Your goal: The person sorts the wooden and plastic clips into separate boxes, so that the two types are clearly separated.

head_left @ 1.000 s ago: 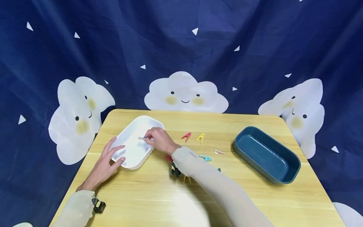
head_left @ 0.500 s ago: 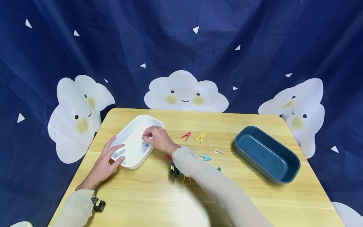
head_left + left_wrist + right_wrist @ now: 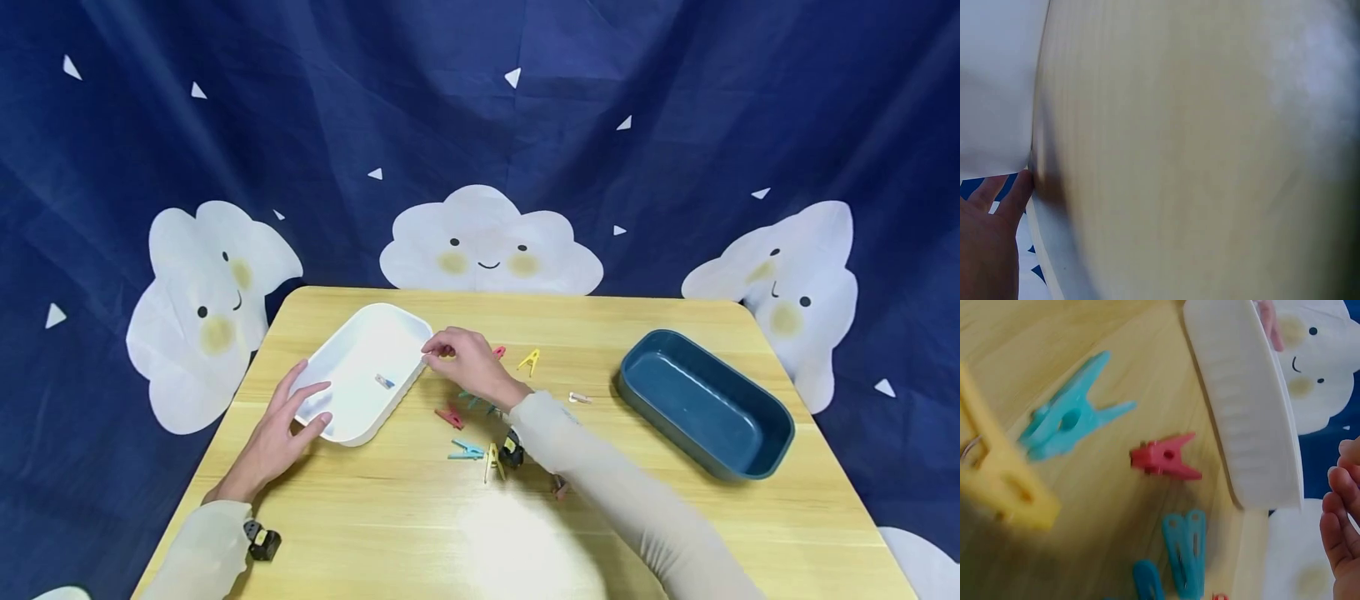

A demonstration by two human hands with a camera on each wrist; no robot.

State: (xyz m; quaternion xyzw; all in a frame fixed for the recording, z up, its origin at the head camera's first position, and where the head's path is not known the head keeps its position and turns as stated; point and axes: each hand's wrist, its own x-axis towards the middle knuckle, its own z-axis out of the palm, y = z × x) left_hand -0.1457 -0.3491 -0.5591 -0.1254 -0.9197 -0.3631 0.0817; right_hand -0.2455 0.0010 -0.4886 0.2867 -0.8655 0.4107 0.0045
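Note:
A white plastic bin (image 3: 330,377) sits at the left of the table, with one small blue-and-pale clothespin (image 3: 385,381) lying on its floor. My left hand (image 3: 276,433) rests at the bin's near left rim, fingers spread and fairly straight. In the left wrist view its fingers (image 3: 1017,197) touch the bin's edge. My right hand (image 3: 472,364) hovers just past the bin's right rim, fingers loosely curled. The right wrist view shows nothing held in those fingers (image 3: 1342,500). Below that hand lie a red clothespin (image 3: 1165,456), a light blue clothespin (image 3: 1066,415) and a yellow clothespin (image 3: 1004,475).
A dark teal bin (image 3: 708,408) stands at the table's right. Between the bins several more clothespins are scattered, including a yellow clothespin (image 3: 529,362) and a pale pink clothespin (image 3: 580,398). My right forearm covers part of them. A blue curtain (image 3: 480,100) hangs behind the table.
The right hand has let go of the blue-and-pale clothespin, which now lies in the white bin, and has moved right, out over the rim. The left hand has stayed in place.

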